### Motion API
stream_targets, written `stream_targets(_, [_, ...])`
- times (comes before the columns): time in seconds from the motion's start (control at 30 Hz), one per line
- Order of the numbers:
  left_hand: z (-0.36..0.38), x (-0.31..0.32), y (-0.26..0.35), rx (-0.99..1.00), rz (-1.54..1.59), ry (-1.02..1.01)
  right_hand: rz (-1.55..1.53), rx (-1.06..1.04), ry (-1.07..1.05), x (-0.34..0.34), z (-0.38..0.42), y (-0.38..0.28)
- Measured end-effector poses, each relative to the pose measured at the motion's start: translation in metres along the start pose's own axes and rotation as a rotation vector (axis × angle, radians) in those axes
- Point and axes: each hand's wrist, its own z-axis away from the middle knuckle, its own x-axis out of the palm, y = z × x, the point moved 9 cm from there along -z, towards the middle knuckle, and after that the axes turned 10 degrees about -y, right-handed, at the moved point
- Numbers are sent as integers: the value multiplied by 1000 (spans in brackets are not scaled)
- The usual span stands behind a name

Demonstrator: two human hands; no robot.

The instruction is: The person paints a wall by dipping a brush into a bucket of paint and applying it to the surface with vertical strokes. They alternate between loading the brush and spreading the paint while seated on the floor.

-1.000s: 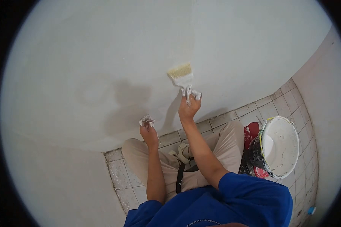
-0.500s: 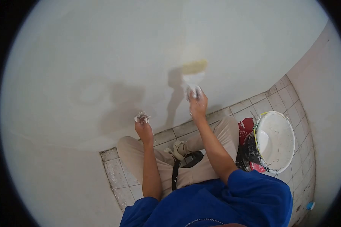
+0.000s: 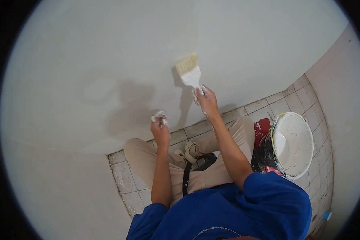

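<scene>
My right hand (image 3: pixel 207 102) is closed round the handle of a wide paintbrush (image 3: pixel 189 71) with pale yellow bristles and a white ferrule area. The bristles point up and are right at the pale wall (image 3: pixel 248 48), where the brush throws a shadow to its left. Lower and to the left, my left hand (image 3: pixel 161 132) is closed on a white-smeared crumpled wad (image 3: pixel 160 118), whose kind I cannot tell. White smears mark the fingers of both hands.
To my right stands a paint-stained bucket (image 3: pixel 301 146) with white paint in it, on a tiled floor (image 3: pixel 276 106). A red item (image 3: pixel 262 127) sits beside it. My bent legs (image 3: pixel 142 154) are close to the wall's foot. A small blue object (image 3: pixel 327 216) lies at the far right.
The paintbrush has swept left and a little up along the wall, its bristles now tilted to the left. My left hand has shifted slightly right and up, still closed on the wad.
</scene>
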Motion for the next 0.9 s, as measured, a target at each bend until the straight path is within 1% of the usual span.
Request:
stream_targets(0.07, [5, 22, -3, 151, -55, -101, -93, -61, 73, -3, 19, -15])
stream_targets(0.1, [7, 29, -3, 164, -92, -145, -137, -86, 111, -6, 26, -23])
stream_targets(0.2, [7, 46, -3, 179, -182, -254, -16, -108, 109, -14, 23, -67])
stream_targets(0.27, [7, 49, -1, 150, -220, -297, 108, -140, 46, -12, 17, -102])
stream_targets(0.3, [8, 48, -4, 146, -175, -300, 169, -157, 15, -9, 16, -113])
stream_targets(0.37, [8, 50, -10, 143, -79, -296, 170, -101, -9, -1, 19, -110])
stream_targets(0.4, [9, 56, -5, 126, 14, -339, 173, -73, -25, 5, 21, -107])
stream_targets(0.47, [17, 71, 12, 86, 206, -415, 119, -75, 9, 21, 36, -77])
stream_targets(0.5, [21, 75, 8, 9, 248, -427, 93, -67, 25, 26, 45, -59])
stream_targets(0.53, [26, 78, 2, -73, 289, -436, 167, -71, -3, 30, 53, -49])
stream_targets(0.6, [30, 81, -13, -126, 396, -420, 302, -75, -65, 40, 67, -32])
stream_targets(0.67, [28, 78, -32, -69, 516, -374, 424, -90, -43, 42, 75, -22])
stream_targets(0.77, [31, 76, -1, -45, 442, -379, 577, -124, 4, 45, 79, -7])
stream_targets(0.8, [28, 77, -3, -63, 478, -388, 628, -141, 23, 46, 78, -9])
stream_targets(0.9, [27, 75, 6, -21, 493, -374, 655, -86, -84, 50, 74, -8])
